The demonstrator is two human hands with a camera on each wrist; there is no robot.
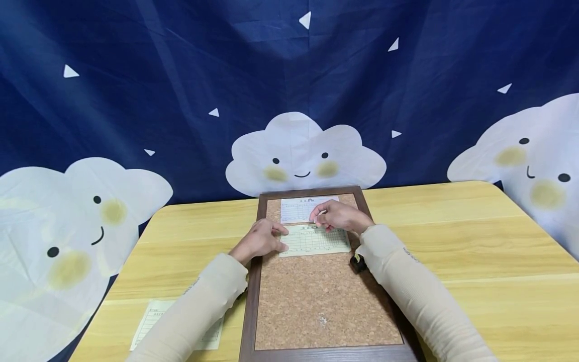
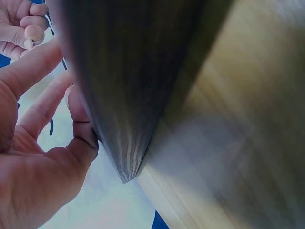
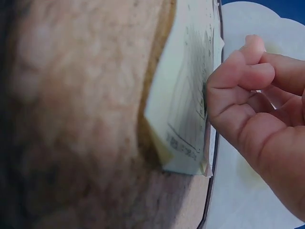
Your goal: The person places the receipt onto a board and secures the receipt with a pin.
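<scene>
A brown-framed cork board [image 1: 325, 296] lies on the table with two printed slips on it. The white slip [image 1: 293, 210] is near the top; the pale green slip [image 1: 312, 242] lies just below it. My left hand [image 1: 261, 238] reaches over the left frame, its thumb and fingers spread against the green slip's left edge. Over the top edge of that slip, my right hand [image 1: 340, 216] pinches a small pin between thumb and forefinger, mostly hidden by the fingertips. In the right wrist view, the green slip [image 3: 176, 105] has a lifted, curling corner.
Another pale green slip [image 1: 210, 338] lies on the wooden table [image 1: 479, 236] left of the board, partly under my left sleeve [image 1: 194, 306]. Behind the table hangs a dark blue cloth [image 1: 190, 65] with cloud faces. A black wrist device [image 1: 358, 263] sits beside my right sleeve.
</scene>
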